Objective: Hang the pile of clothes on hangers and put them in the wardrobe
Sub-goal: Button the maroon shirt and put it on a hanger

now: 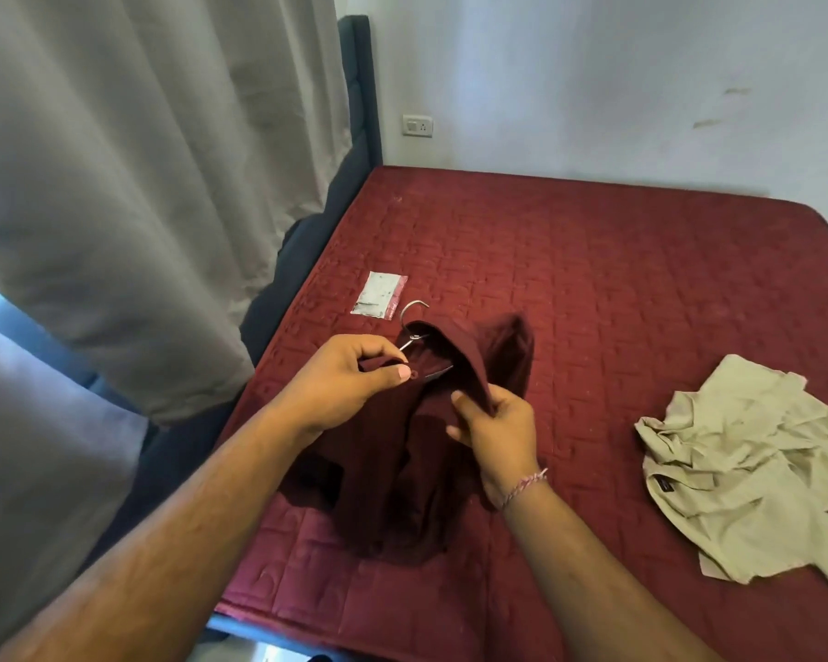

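Both hands grip the maroon shirt point(402, 451), left hand point(350, 379) pinching its collar by the hanger point(414, 322), right hand point(495, 432) clamping the other side, apparently to seat it.

Of the hanger point(414, 322) we see only its metal hook and a short stretch of neck; the rest lies inside the maroon shirt point(393, 470). Our left hand point(350, 379) covers part of the collar, and our right hand point(493, 432) hides the fabric pinched in it. The beige shirt point(746, 470) runs off the right edge, so we cannot see its full shape, and its small dark label is too small to read. The print on the small packet point(378, 294) is blurred. The mattress point(593, 279) is cut off at the bottom and right edges.
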`<state>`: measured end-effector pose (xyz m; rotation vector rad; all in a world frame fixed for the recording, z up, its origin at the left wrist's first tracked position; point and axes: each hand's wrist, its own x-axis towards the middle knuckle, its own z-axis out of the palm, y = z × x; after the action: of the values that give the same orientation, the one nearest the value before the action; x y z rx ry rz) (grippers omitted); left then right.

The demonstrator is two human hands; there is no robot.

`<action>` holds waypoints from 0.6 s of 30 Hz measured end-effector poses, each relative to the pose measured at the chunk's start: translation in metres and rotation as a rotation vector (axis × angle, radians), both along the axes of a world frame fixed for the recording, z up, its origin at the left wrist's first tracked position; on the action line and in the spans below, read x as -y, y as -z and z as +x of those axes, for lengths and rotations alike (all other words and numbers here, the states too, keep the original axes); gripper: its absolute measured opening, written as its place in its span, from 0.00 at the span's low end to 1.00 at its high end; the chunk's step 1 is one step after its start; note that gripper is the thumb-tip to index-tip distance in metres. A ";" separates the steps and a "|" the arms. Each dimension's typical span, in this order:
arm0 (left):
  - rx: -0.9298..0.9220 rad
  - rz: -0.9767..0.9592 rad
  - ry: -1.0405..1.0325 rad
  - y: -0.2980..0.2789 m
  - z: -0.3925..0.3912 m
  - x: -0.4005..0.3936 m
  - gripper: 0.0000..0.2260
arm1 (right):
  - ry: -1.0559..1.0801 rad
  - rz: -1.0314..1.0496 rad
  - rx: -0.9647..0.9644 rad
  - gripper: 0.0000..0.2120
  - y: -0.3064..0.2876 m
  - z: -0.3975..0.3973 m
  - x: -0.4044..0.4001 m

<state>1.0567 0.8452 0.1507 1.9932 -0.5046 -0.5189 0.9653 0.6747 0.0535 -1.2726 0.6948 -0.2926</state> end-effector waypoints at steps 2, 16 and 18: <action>-0.010 0.010 -0.055 0.003 0.000 -0.003 0.03 | 0.009 0.121 0.004 0.06 -0.015 0.006 0.003; -0.113 -0.141 -0.262 0.012 -0.026 -0.015 0.04 | -0.282 0.297 0.159 0.06 -0.052 -0.001 -0.023; -0.127 -0.183 -0.276 0.012 -0.027 -0.016 0.04 | -0.306 0.286 0.153 0.06 -0.055 0.003 -0.028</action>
<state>1.0297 0.8616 0.1388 1.8048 -0.1868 -0.4084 0.9682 0.7030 0.1081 -1.0515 0.3867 -0.0357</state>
